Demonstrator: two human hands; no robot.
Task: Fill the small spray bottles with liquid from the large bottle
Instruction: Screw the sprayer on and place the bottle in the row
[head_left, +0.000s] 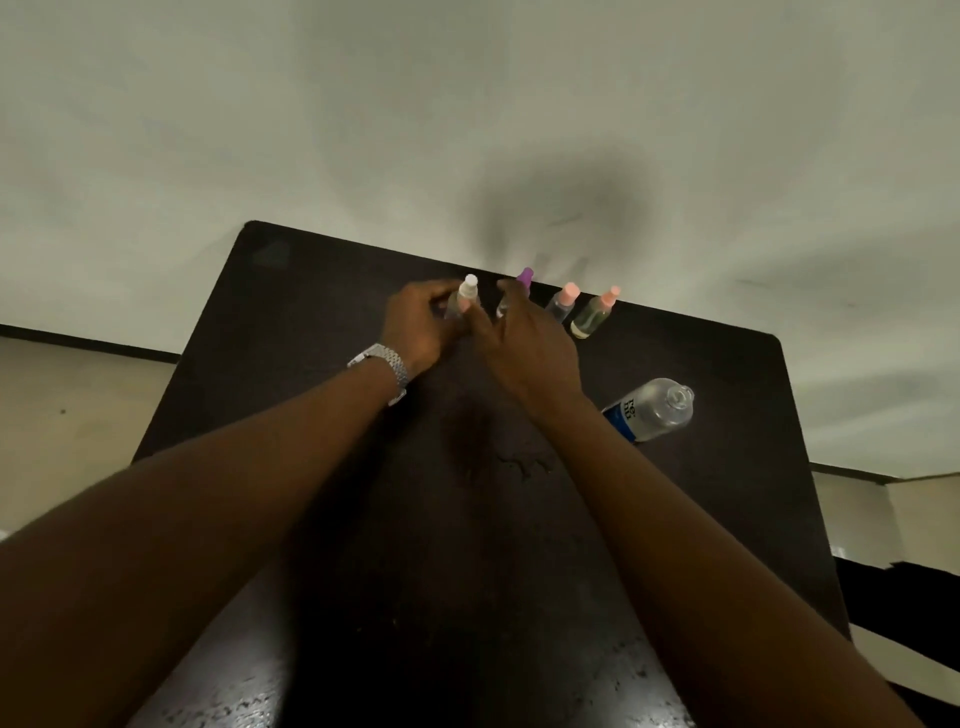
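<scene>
My two bare forearms fill the bottom of the view, reaching fwd over a dark table with a scuffed, speckled near edge. A metal watch sits on the L wrist.

L hand is out at the table's far side, fingers curled round the body of the white-cap spray bottle. That btl is clear plastic. Most of it is behind the fingers, so I can't read a liquid level.

R hand is just beside the L hand. One fingertip sits against the white-cap btl below its cap, and the other fingers spread loosely ahead. Whether the R hand actually grips anything I can't tell from here.

Behind those fingers stands the purple-cap bottle, w/ only the cap and a sliver of clear body showing. To its right, along the far edge, are two more small btls, just beside each other: the first pink-cap bottle and the second pink-cap bottle. Both have clear bodies. The second seems to hold clear liquid, though the blur makes that a soft call.

The large bottle stands apart, right of my R wrist and nearer me than the row. It is clear w/ a blue label, and no hand touches it. Its contents look clear, but I can't read the level.

A pale wall rises behind the table.
</scene>
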